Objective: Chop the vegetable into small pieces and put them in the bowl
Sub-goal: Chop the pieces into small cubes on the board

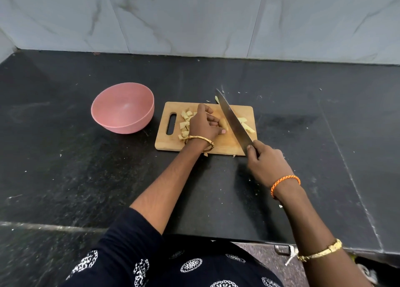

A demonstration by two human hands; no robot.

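We see the pale vegetable [224,123] lying near the middle of a wooden cutting board [218,144], held down by the left hand [204,124], whose fingers are curled over it with the thumb tip against its near side. Most of the piece is hidden under that hand, so we cannot tell its long axis for certain. To the left of the hand, small cut cubes [185,122] lie scattered on the board beside its handle slot [172,123]. To the right of the blade, a few longer strips [246,125] lie on the board, running from far-left to near-right.

The knife [232,122] crosses the board diagonally, its tip pointing away and to the left past the far edge, its blade just beside the held piece. The right hand [268,165] grips the handle at the board's near right corner, fingers wrapped tight round it with the forefinger at the base of the blade.

We note that the board lies with its long side across our view, handle slot to the left. Just to its left, apart from it, stands a pink bowl [123,108], upright.

Everything rests on a dark speckled stone counter [86,167], with small scraps [238,92] scattered beyond and below the board. Behind it rises a wall of pale marbled tiles [194,16]. The person wears a gold bangle [200,142] on the left wrist, an orange thread band [284,184] on the right, and a dark patterned garment [173,265].
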